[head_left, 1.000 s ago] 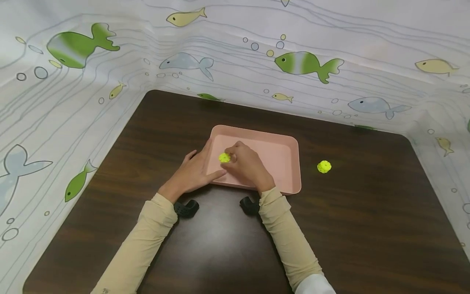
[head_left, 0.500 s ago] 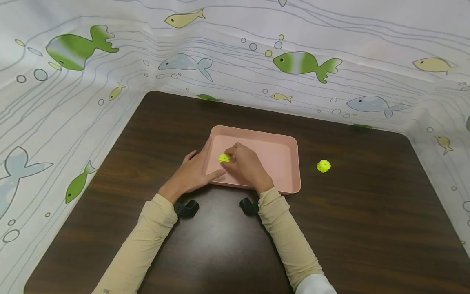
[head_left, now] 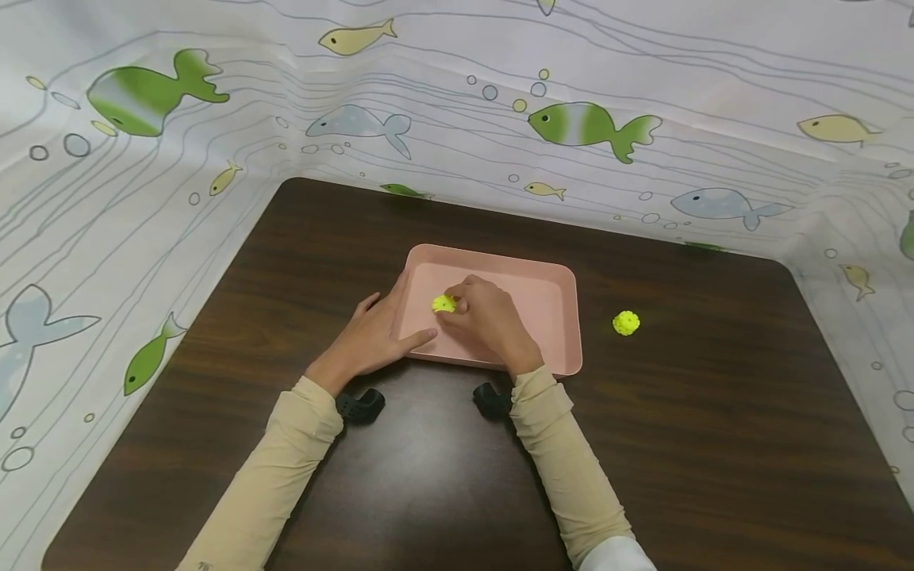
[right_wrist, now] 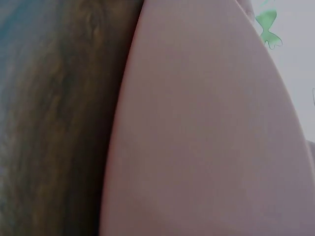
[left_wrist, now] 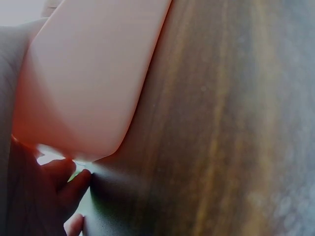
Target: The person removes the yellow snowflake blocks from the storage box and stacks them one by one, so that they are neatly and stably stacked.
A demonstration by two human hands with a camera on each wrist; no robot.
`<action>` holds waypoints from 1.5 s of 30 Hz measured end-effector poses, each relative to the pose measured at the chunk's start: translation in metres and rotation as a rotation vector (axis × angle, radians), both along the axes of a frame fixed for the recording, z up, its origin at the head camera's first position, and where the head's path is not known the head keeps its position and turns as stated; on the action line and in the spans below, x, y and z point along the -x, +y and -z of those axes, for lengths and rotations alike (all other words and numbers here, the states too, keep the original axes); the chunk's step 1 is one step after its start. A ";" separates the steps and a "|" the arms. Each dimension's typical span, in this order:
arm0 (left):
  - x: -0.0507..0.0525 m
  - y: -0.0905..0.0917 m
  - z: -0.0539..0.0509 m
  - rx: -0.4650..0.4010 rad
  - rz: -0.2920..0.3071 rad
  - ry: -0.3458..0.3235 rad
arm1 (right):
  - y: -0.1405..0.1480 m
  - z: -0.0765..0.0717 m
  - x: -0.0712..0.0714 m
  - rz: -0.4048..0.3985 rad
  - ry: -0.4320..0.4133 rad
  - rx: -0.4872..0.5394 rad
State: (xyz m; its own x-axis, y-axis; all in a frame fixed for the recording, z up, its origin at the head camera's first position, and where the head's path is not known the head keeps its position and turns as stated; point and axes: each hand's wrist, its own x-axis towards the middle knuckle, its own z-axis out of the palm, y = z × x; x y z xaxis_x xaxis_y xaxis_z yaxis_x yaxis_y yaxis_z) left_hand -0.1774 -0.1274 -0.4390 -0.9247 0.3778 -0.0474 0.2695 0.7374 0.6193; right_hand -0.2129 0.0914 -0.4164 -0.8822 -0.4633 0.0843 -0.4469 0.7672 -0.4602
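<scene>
In the head view, my right hand is over the pink tray and pinches a small bright yellow disc with a notched edge between thumb and fingers. The hand hides part of the disc; whether it touches the tray's floor I cannot tell. My left hand rests against the tray's left side, fingers straight along the wall and thumb reaching over the front rim. The left wrist view shows the tray's outer wall beside the fingers. Only the tray's wall fills most of the right wrist view.
Right of the tray, another bright yellow notched piece, perhaps a small stack, lies on the dark wooden table. A white curtain printed with fish stands around the back and sides. Black straps with devices sit at both wrists.
The right hand has shifted slightly to the right with the yellow disc in its fingers. My left hand stays at the tray's side.
</scene>
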 end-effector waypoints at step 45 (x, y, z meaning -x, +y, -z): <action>0.002 0.000 0.003 -0.004 0.014 0.001 | 0.249 -0.013 -0.037 0.536 0.012 0.063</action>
